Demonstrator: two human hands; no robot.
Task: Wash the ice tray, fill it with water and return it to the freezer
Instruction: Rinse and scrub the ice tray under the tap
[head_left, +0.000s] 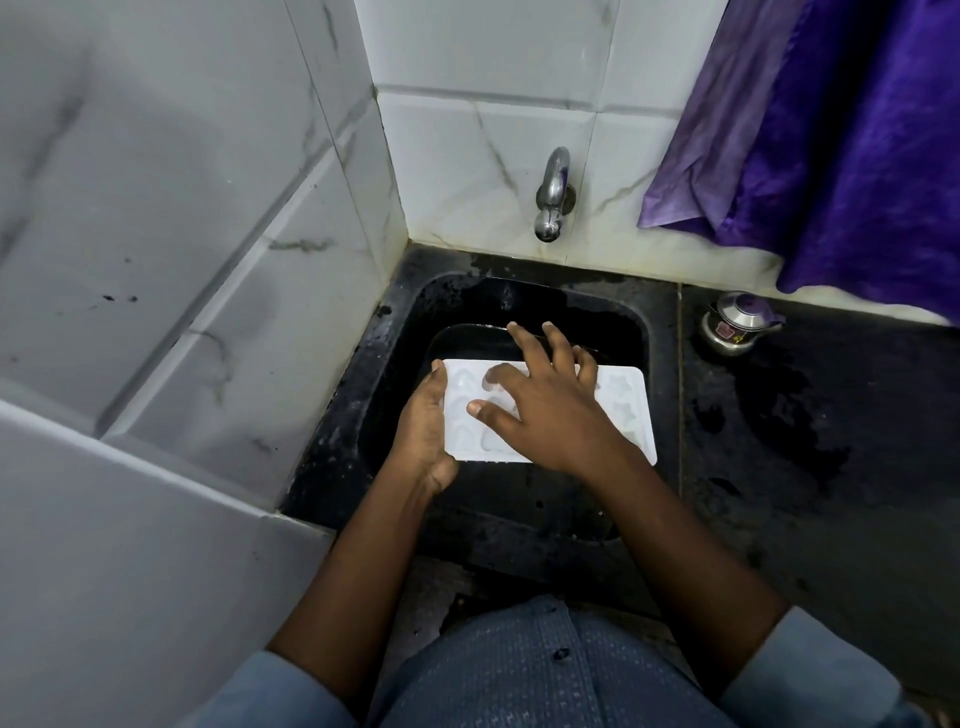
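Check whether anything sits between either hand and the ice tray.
Nothing visible does. The left hand grips the ice tray by its left edge, and the right hand lies spread on its top, over the sink.

White ice tray (626, 415), black sink (519, 306) and bench (831, 467), purple cloth (857, 156), grey-veined white tiles (493, 145).

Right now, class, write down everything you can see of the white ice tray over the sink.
The ice tray is a white rectangle with rounded corners and a flat rim, plastic by its look. Its moulded cavities face up; star shapes show at the right end. It lies roughly level above the black sink. The left hand grips its left short edge, and the right hand rests spread across its top. Whether it holds water cannot be told.
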